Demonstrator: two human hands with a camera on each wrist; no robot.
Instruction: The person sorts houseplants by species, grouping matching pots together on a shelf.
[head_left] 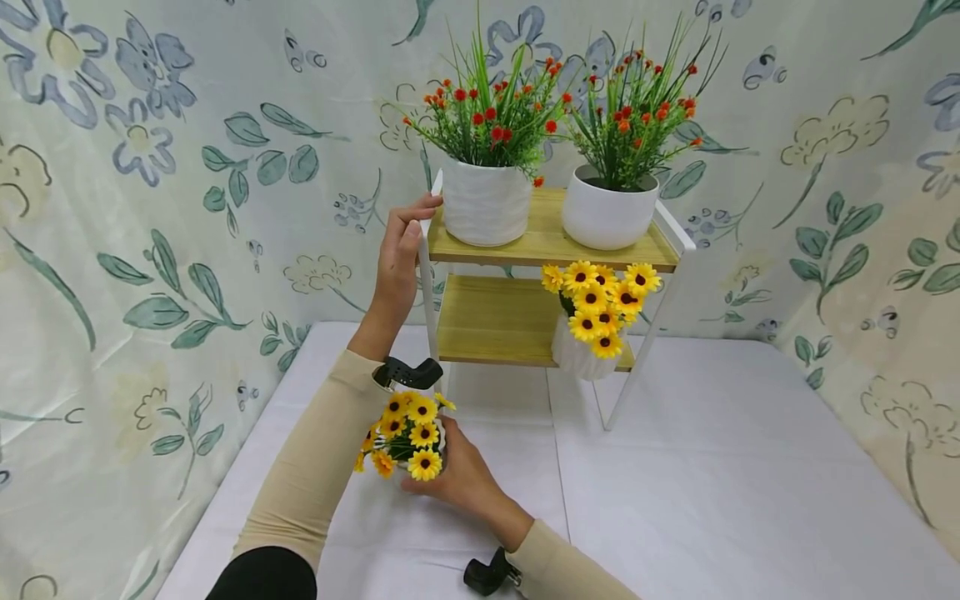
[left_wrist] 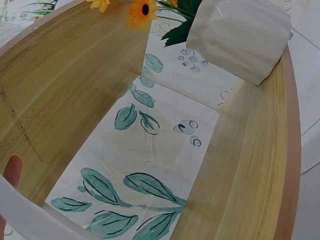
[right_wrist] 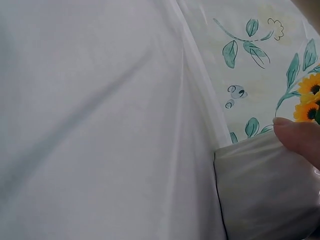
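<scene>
My left hand [head_left: 414, 221] reaches up and grips the white frame [head_left: 425, 250] at the top left corner of a two-tier wooden shelf [head_left: 547, 242]; one fingertip [left_wrist: 12, 171] shows beside the frame bar [left_wrist: 30, 217]. Low on the table, my right hand [head_left: 441, 468] holds a white ribbed pot of yellow sunflowers [head_left: 408, 433], its thumb [right_wrist: 299, 136] lying on the pot wall [right_wrist: 270, 192]. A matching sunflower pot [head_left: 592, 329] stands at the right end of the lower shelf board [head_left: 487, 321] and shows again in the left wrist view as a white pot [left_wrist: 240, 37].
Two white pots with red-flowered greenery [head_left: 486, 200] [head_left: 609, 212] stand on the top board. The shelf sits at the back of a table under a white cloth [head_left: 712, 483]. Floral-print fabric [head_left: 150, 208] hangs around the table on the left, back and right.
</scene>
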